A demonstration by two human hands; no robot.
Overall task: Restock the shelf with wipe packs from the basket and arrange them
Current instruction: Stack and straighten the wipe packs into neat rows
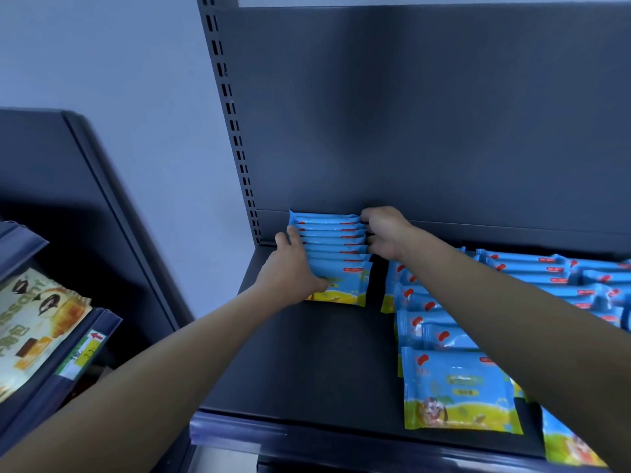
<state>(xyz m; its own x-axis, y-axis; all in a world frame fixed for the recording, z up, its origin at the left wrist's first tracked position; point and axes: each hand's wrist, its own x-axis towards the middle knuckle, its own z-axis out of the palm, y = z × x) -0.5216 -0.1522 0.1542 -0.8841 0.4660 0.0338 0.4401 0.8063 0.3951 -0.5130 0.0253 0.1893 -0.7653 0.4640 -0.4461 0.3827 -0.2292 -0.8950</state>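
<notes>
1. My left hand (293, 268) is clasping the left row of wipe packs (333, 245) at centre frame. My fingers are lying along the packs' left ends and my thumb is hooking across the face of the frontmost one.
2. My right hand (386, 233) is gripping the same row from the other side, with the fingers curling over the packs' right ends towards the back.
3. That row is standing on edge at the back left of the shelf deck (307, 363). Its rearmost pack is sitting close to the back panel (444, 114); I cannot tell whether they are touching.
4. Bare deck is stretching from the row down to the front rail (273, 435). A narrow strip is lying open between the row and the slotted upright (232, 124) at its left, and a dark gap is separating it from the next row.
5. The middle row of wipe packs (430, 322) is running under my right forearm towards the lower right, with its packs leaning and overlapping. Its front pack (457, 390) is showing its full face near the rail.
6. The right row of wipe packs (546, 274) is filling the right edge of the frame.
7. At lower left, a neighbouring shelf (68, 186) is holding a croissant bag (34, 322) behind a price label (85, 349).
</notes>
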